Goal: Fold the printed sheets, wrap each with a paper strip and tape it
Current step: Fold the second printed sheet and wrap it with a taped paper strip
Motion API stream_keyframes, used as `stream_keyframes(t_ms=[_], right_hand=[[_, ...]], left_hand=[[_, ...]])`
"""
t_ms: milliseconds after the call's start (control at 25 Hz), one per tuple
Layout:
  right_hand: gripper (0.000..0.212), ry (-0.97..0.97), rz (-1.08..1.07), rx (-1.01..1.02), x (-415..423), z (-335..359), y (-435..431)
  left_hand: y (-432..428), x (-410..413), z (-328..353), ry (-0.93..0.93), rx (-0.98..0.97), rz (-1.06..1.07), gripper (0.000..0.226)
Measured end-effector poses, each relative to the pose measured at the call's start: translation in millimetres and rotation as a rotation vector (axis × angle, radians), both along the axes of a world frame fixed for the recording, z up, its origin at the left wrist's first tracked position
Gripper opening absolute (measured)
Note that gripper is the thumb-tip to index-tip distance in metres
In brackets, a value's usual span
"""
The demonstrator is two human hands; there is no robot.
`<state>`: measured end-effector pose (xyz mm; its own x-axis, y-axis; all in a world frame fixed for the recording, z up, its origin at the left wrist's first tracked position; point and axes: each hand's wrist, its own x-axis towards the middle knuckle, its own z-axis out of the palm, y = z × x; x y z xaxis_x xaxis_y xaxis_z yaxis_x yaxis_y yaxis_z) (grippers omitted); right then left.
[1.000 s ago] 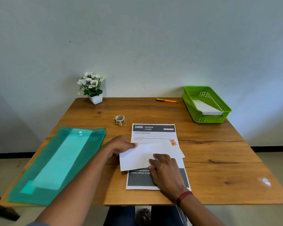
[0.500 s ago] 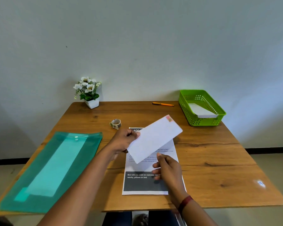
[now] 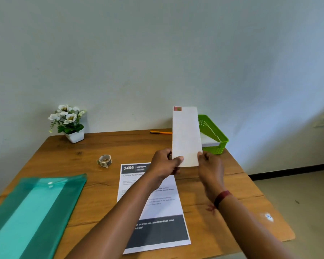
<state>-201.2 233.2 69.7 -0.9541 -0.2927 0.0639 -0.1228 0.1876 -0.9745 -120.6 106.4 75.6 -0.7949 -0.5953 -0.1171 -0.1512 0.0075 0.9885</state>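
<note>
**Head view: both hands hold a folded sheet upright above the table**

Head camera looks down over a wooden table (image 3: pixel 230 186) set against a pale wall. A folded sheet (image 3: pixel 185 135), white and blank on the side facing the camera, stands upright in the air over the far right part of the table. A small red and green mark (image 3: pixel 177 108) shows at its top left corner. The left hand (image 3: pixel 165 163) pinches the lower left corner, with the thumb lying across the front of the paper. The right hand (image 3: pixel 210 169) grips the lower right edge, fingers curled round it; a red band (image 3: pixel 222 198) sits on that wrist.

Below the hands a printed sheet (image 3: pixel 165 208) lies flat on the table, unfolded, with "3406" in its dark header and a dark block at its near end. The left forearm crosses over it.

A tape roll (image 3: pixel 105 161) sits on the table just left of the printed sheet's top. A green plastic folder (image 3: pixel 32 212) lies at the near left edge. A green basket (image 3: pixel 213 133) stands at the far right, partly behind the folded sheet, with white paper (image 3: pixel 209 142) inside it. An orange pen (image 3: pixel 160 132) lies near the far edge, and a white pot of flowers (image 3: pixel 69 122) stands in the far left corner.
</note>
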Motion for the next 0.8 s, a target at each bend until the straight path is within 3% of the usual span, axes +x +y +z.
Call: stream_keyframes(t_ms=[120, 240, 400, 560, 680, 800], right_hand=[[0.032, 0.114, -0.085, 0.118, -52, 17, 5], [0.034, 0.09, -0.127, 0.182, -99, 21, 1], [0.041, 0.058, -0.156, 0.28, -145, 14, -8], [0.055, 0.045, -0.18, 0.395, -174, 4, -16], [0.058, 0.042, -0.198, 0.414, -191, -4, -19], [0.063, 0.076, -0.171, 0.446, -199, -11, -22]], left_hand=[[2, -40, 13, 0.049, 0.187, -0.056, 0.028], [2, -84, 19, 0.073, 0.249, 0.046, 0.041], [-2, -134, 7, 0.075, 0.307, 0.197, 0.04], [-5, -160, -6, 0.048, 0.281, 0.23, 0.042], [-8, -168, -15, 0.019, 0.15, 0.163, 0.053], [-8, -169, -24, -0.018, -0.028, 0.196, 0.038]])
